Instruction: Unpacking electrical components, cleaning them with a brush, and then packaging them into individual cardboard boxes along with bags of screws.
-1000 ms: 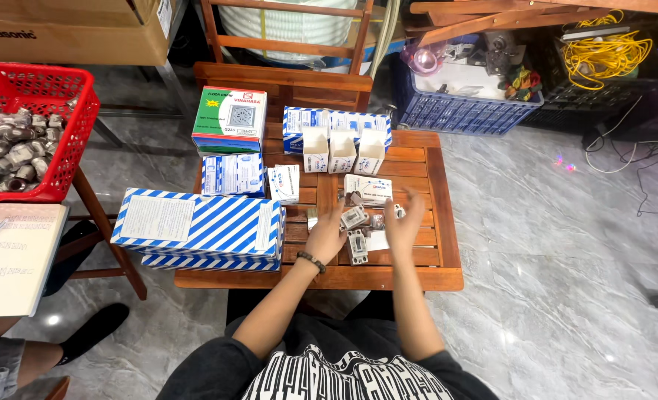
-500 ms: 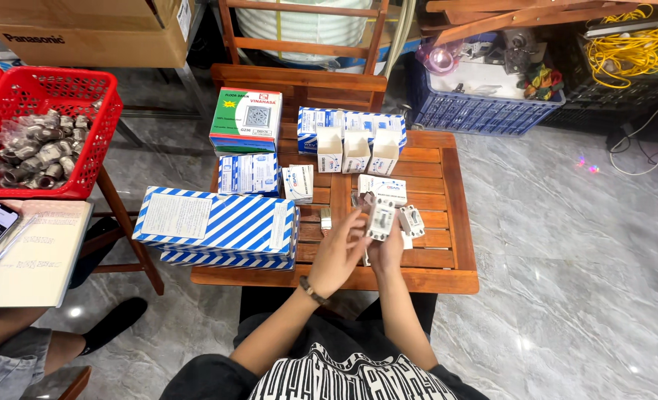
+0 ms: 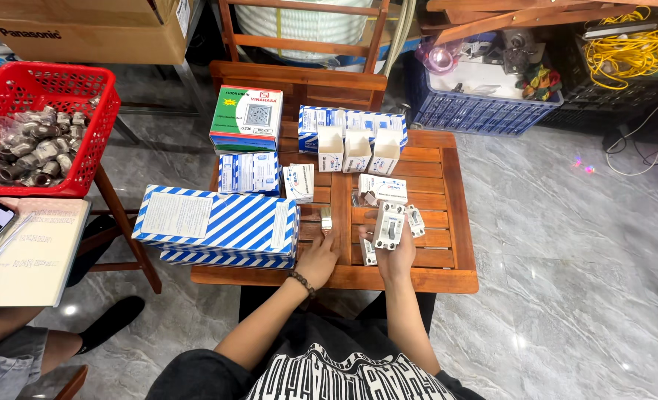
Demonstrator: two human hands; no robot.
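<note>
Black-white patterned shirt, dark beaded bracelet (image 3: 300, 282) on left wrist.

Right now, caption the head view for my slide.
Right hand holds a white switch above the wooden table; left hand rests beside striped boxes.

Red basket (image 3: 84, 141) of metal fittings (image 3: 29, 148) — yellow cable (image 3: 629, 48).

— What sort of place is this?

— A small hardware or electrical shop's stockroom, by the look of it. Blue-and-white striped cartons (image 3: 218, 222) crowd a low wooden table (image 3: 447, 278) at the centre of the frame, with small product boxes (image 3: 357, 150) stood open behind them.

— Anything else?

— At upper left a red basket (image 3: 84, 141) holds bagged metal fittings (image 3: 32, 144). At upper right sit a blue crate (image 3: 477, 111) of oddments and a coil of yellow cable (image 3: 629, 48), all on a grey marble-look floor (image 3: 566, 259).
</note>
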